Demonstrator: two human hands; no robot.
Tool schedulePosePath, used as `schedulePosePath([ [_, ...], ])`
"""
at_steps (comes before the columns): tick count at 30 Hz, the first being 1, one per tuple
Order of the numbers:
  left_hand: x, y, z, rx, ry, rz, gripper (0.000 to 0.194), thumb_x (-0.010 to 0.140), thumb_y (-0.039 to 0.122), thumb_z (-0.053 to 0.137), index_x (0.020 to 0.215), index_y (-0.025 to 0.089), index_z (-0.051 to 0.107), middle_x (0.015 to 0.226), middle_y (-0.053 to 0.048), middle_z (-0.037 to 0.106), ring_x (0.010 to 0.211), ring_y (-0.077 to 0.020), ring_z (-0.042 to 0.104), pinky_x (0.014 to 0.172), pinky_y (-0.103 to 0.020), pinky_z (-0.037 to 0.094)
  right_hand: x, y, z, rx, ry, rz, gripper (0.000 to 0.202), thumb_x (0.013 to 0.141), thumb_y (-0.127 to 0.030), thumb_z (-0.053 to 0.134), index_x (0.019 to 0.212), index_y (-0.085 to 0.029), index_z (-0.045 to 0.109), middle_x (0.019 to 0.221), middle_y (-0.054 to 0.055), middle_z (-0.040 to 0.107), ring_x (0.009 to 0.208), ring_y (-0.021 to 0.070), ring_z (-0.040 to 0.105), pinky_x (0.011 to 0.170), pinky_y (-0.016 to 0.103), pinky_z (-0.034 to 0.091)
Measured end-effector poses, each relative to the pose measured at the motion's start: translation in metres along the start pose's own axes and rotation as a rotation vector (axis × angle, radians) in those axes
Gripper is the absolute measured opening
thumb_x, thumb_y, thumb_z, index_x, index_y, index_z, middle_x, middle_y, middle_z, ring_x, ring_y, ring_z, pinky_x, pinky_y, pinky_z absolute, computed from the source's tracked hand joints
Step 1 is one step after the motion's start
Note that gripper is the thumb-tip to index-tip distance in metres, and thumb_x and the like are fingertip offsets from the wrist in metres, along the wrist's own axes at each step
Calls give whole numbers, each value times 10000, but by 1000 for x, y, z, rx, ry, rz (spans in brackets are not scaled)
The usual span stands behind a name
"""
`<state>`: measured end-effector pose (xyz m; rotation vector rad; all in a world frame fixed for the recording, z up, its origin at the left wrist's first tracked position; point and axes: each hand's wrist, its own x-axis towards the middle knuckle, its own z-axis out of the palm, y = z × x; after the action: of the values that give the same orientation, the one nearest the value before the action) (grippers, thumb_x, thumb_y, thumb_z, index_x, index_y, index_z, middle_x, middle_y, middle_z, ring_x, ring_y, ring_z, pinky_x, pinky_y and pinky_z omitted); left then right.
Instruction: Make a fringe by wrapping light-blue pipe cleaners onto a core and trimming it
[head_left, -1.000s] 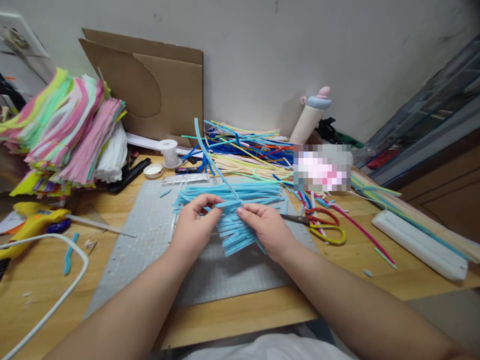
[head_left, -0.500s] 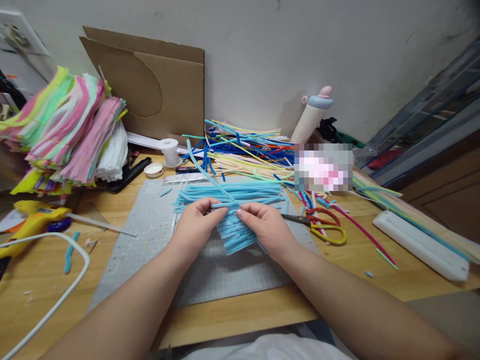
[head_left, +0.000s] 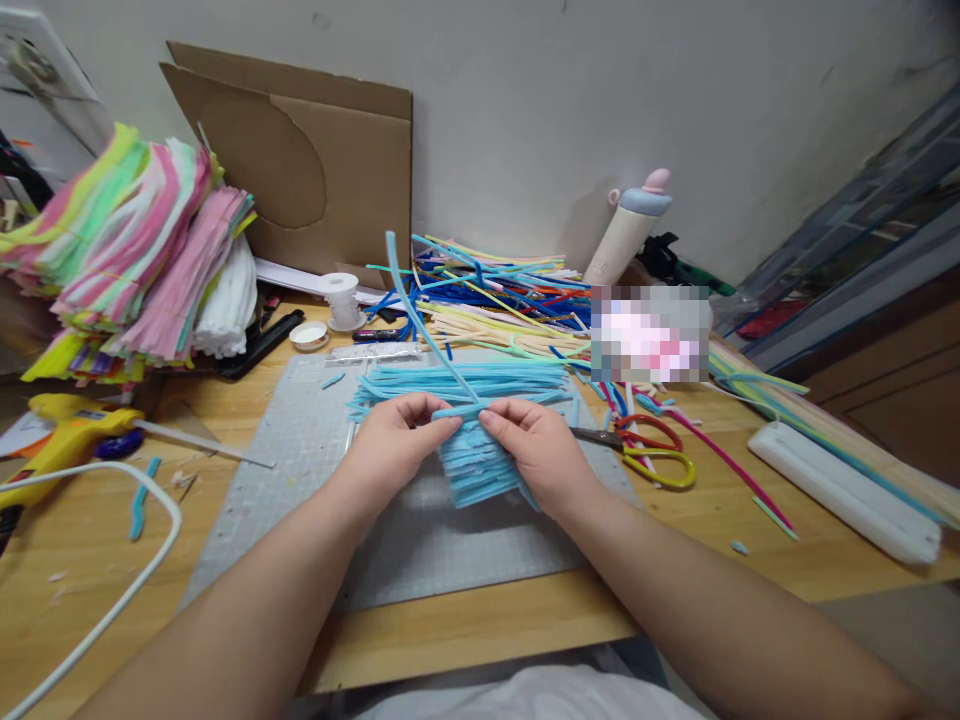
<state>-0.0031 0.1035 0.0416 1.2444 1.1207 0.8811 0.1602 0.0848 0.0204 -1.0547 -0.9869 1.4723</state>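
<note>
Between my hands is a woven-looking panel of light blue pipe cleaners (head_left: 480, 465), held just above the cutting mat. My left hand (head_left: 401, 440) pinches its upper left edge between thumb and forefinger. At the upper right edge, my right hand (head_left: 532, 445) pinches it the same way. One long blue pipe cleaner (head_left: 424, 325) sticks up from the top edge, slanting to the left. Behind my hands a row of loose blue pipe cleaners (head_left: 480, 380) lies on the grey cutting mat (head_left: 420, 570). My fingers cover part of the panel's top corners.
Scissors (head_left: 660, 467) with red and yellow handles lie right of my hand. On the left are a yellow glue gun (head_left: 75, 435) and its white cord (head_left: 142, 570). Bundled pipe cleaners (head_left: 142, 250), a cardboard sheet (head_left: 360, 180), a bottle (head_left: 622, 235) and a white bar (head_left: 840, 490) surround the mat.
The standing pipe cleaner's free end has risen and swung slightly right. Both hands keep their pinch on the panel, which hangs a little straighter. The view has shifted slightly.
</note>
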Motion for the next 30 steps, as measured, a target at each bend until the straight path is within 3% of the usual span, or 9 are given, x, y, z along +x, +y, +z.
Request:
schedulePosePath([
  [5,2,2,0,-94,100,60,180,658,314,703,730,163,635,677,16,599,655,-118,519,675,-251,403,4,-3,-3,81,61,-8,219,681,-342,730,730,-148,642,625,-18,630,578,101,546,585,234,435],
  [9,1,3,-1,-51,111,161,182,675,294,699,798,177,635,776,-5,632,737,-142,559,714,-269,422,3,-5,-3,52,74,-18,223,683,-349,727,740,-148,651,622,-17,633,565,98,542,565,227,423],
  [16,0,3,-6,438,155,445,99,749,269,636,821,205,657,786,-8,648,722,-157,563,704,-292,438,2,-4,-4,62,51,26,238,670,-371,734,732,-153,661,615,-2,642,584,123,566,585,248,444],
  [20,-2,9,-11,603,29,648,112,794,236,593,862,225,682,883,-25,675,847,-172,599,801,-289,438,3,-4,-5,55,-1,60,247,676,-379,730,741,-150,668,608,1,639,580,125,566,581,250,449],
  [24,-1,13,-17,711,-33,617,131,799,274,595,871,237,699,858,-36,685,833,-183,601,790,-287,434,3,-4,-5,8,-49,58,257,704,-397,709,779,-153,682,635,6,651,593,128,573,593,254,454],
  [30,-2,14,-16,721,-41,574,122,785,248,580,780,225,700,779,-36,673,771,-182,579,741,-283,416,3,-3,-6,-52,-21,28,295,695,-429,706,791,-152,673,667,13,659,605,137,573,593,262,448],
])
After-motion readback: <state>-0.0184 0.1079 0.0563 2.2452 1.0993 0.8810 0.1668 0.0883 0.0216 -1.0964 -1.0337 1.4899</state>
